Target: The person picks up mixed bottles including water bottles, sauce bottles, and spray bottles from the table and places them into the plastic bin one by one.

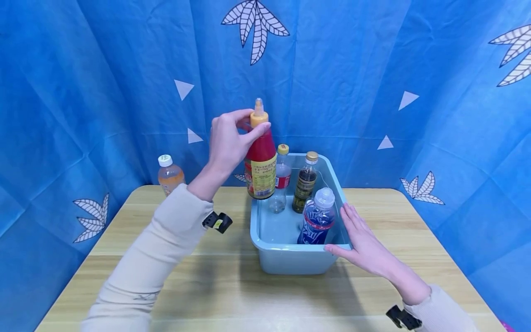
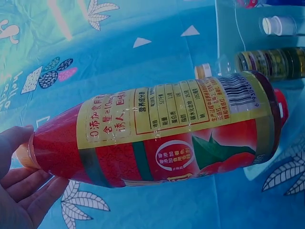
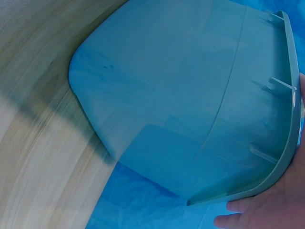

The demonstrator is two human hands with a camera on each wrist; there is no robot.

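My left hand (image 1: 228,140) grips a red ketchup bottle (image 1: 263,173) by its yellow cap and neck, holding it nearly upright over the left rim of a light blue plastic bin (image 1: 294,262). The left wrist view shows tomatoes and a yellow nutrition panel on the bottle's label (image 2: 176,114). With its fingers extended, my right hand (image 1: 367,246) rests against the bin's right rim, the thumb at the front corner. Inside the bin stand a clear bottle (image 1: 277,203) with a yellow cap, a dark sauce bottle (image 1: 305,186) and a blue-labelled water bottle (image 1: 316,226).
An orange drink bottle (image 1: 170,175) with a white cap stands at the table's back left, partly hidden by my left sleeve. The wooden table (image 1: 215,295) carries the bin near its middle. A blue patterned curtain (image 1: 332,69) hangs behind and along both sides.
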